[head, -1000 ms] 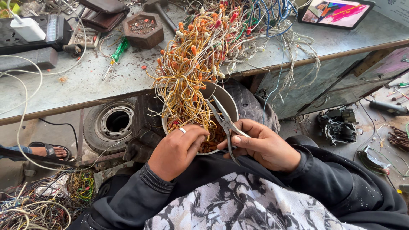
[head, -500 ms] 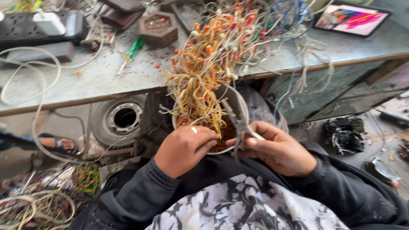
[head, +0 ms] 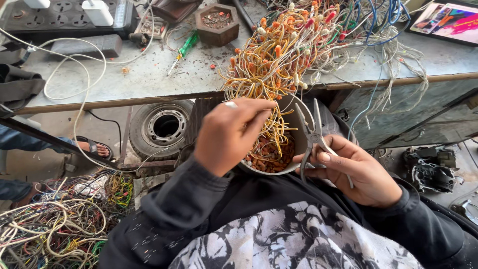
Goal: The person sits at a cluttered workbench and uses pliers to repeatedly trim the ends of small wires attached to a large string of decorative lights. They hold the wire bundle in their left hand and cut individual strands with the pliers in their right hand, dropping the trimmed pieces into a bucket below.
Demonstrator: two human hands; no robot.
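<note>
Nearest, at six o'clock, a dark sleeve and a patterned black-and-white garment fill the bottom of the view. Just above, the left hand point(head: 230, 134) is clenched around strands of the wire bundle point(head: 279, 65), its fingertips pinching yellow wires over the bowl point(head: 298, 119), seemingly to hold the strands steady above the catch. At four o'clock the right hand point(head: 361, 172) grips the cutters point(head: 313, 137), fingers closed around the handles, the tips pointing up towards twelve and standing just beside the hanging wires. The bowl sits between both hands, close against the body, and holds a heap of small orange and brown cut pieces; it looks placed there so that trimmings drop straight in.

Further out, the bundle spills off the bench point(head: 149, 79) edge at twelve o'clock, a tangle of yellow, orange and white wires with capped ends, and blue wires behind at one o'clock. This tangle hides much of the bowl's far rim. On the bench lie a green screwdriver point(head: 185, 50) at eleven, a hexagonal wooden dish point(head: 217, 22) beyond it, a power strip point(head: 64, 15) at ten and a tablet point(head: 445, 20) at two. Below the bench stands a small tyre point(head: 162, 127) at nine, a sandalled foot point(head: 94, 148) beside it, and loose wires point(head: 50, 229) heaped at eight.
</note>
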